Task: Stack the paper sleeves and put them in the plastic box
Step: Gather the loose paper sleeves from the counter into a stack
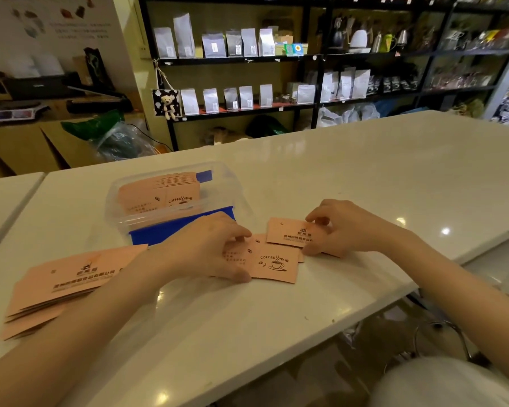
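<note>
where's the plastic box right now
Head view, left of centre on the white table: the plastic box sits just behind the left hand, with sleeves inside.

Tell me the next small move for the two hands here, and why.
Probably slide the sleeve under the right hand onto the coffee-cup sleeve held by the left hand and square the edges. The two sleeves only partly overlap on the table, a stack already sits in the box, and a loose pile waits at the left.

White counter point(350, 171), black shelving point(315, 58) behind, pale wall point(127, 54).
</note>
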### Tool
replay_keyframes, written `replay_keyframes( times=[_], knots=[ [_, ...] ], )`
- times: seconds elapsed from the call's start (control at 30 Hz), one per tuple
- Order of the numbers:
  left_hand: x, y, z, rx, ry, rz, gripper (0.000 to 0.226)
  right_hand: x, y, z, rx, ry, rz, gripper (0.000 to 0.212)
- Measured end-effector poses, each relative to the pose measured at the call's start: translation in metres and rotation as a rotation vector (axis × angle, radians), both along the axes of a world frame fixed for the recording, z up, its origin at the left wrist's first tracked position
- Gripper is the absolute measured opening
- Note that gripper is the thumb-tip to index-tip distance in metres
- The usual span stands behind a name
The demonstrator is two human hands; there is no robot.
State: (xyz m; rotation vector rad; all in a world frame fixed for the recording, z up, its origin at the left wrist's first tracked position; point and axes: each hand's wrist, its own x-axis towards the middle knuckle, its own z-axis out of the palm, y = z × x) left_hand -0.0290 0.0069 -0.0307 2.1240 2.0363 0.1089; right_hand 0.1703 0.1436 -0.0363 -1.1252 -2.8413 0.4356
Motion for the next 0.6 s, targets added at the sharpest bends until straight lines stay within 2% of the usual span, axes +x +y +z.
replay_keyframes(
  times=[0.13, 0.23, 0.33, 0.5, 0.6],
  knots=[
    [0.002, -0.005, 0.009, 0.076, 0.012, 0.021, 0.072, -0.004, -0.001, 0.012, -0.006, 0.183, 0.004, 0.064],
    [-0.001, -0.013, 0.021, 0.178, -0.035, 0.045, 0.067, -0.012, -0.006, 0.028, -0.023, 0.326, 0.037, 0.059],
    [-0.008, -0.026, 0.032, 0.260, -0.109, 0.082, 0.071, -0.025, -0.017, 0.043, -0.050, 0.446, 0.098, 0.055],
    [-0.025, -0.062, 0.045, 0.369, -0.212, 0.168, 0.080, -0.063, -0.042, 0.055, -0.053, 0.506, 0.241, 0.052],
    [-0.038, -0.086, 0.046, 0.438, -0.186, 0.286, 0.080, -0.092, -0.056, 0.056, -0.033, 0.475, 0.341, 0.053]
  ],
)
